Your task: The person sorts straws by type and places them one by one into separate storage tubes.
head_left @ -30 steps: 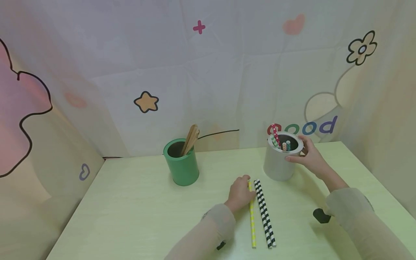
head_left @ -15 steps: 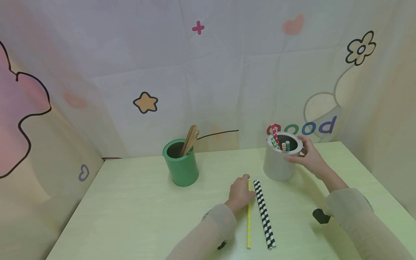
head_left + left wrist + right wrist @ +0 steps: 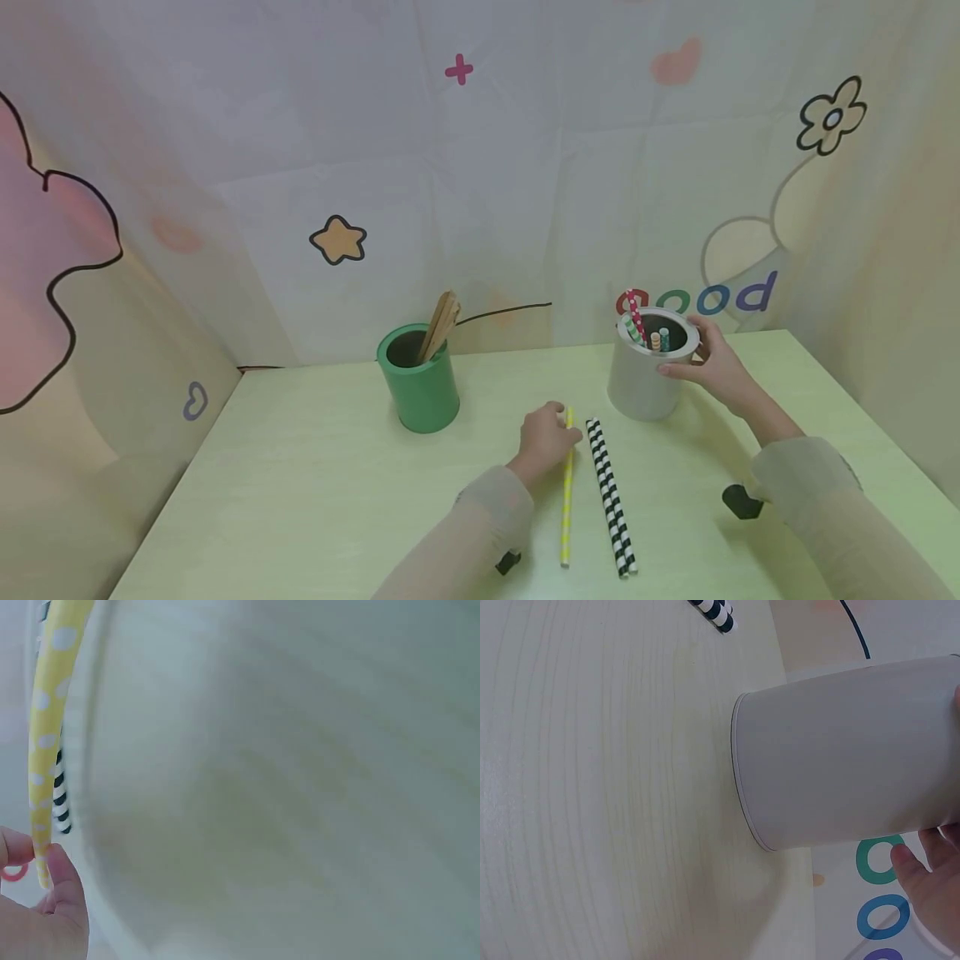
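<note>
A: Nearest us, what lies on the table (image 3: 300,500)?

B: The yellow dotted straw (image 3: 567,492) and, just beside it on the right, two black-and-white striped straws (image 3: 611,500), all running away from us.

A: And the left hand (image 3: 542,442)?

B: Its fingers curl onto the far end of the yellow straw; the left wrist view shows fingertips (image 3: 60,877) pinching that tip. The straw's near end looks down on the table.

A: So the step is the pickup?

B: I'd judge so. Next it needs a firm pinch, a lift clear of the striped pair, then a carry to a cup.

A: Farther back?

B: The right hand (image 3: 712,367) wraps the rim of the white cup (image 3: 645,387), thumb in front, steadying it; several straws (image 3: 637,321) stand inside. Well to the left stands the green cup (image 3: 420,392) with wooden sticks (image 3: 441,321).
</note>
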`<control>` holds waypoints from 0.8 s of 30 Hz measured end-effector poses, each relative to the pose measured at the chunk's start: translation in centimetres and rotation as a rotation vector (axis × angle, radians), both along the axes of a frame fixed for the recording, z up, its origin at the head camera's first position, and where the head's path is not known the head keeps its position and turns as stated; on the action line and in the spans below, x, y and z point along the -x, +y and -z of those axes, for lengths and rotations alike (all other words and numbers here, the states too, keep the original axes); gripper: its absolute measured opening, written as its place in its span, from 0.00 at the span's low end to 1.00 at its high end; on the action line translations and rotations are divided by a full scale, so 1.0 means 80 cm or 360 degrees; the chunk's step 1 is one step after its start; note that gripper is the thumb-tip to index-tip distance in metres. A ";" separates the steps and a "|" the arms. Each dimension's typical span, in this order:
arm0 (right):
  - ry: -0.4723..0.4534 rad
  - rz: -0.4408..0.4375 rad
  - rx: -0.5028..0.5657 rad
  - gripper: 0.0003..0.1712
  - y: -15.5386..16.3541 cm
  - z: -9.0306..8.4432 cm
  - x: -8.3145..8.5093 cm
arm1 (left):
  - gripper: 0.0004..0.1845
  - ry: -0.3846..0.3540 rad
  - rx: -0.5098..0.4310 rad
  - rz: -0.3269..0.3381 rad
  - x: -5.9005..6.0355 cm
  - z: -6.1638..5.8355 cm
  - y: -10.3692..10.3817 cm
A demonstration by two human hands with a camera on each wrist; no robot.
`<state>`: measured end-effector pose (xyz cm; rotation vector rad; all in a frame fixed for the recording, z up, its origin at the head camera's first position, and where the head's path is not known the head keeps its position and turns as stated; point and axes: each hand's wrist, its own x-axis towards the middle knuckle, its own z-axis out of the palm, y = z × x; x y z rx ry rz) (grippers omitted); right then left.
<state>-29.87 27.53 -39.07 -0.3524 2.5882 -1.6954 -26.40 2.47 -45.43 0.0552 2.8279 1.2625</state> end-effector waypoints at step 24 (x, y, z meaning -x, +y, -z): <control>0.0022 0.0008 -0.0018 0.53 0.001 0.004 0.004 | 0.14 -0.0019 -0.0684 0.0052 0.025 -0.121 -0.026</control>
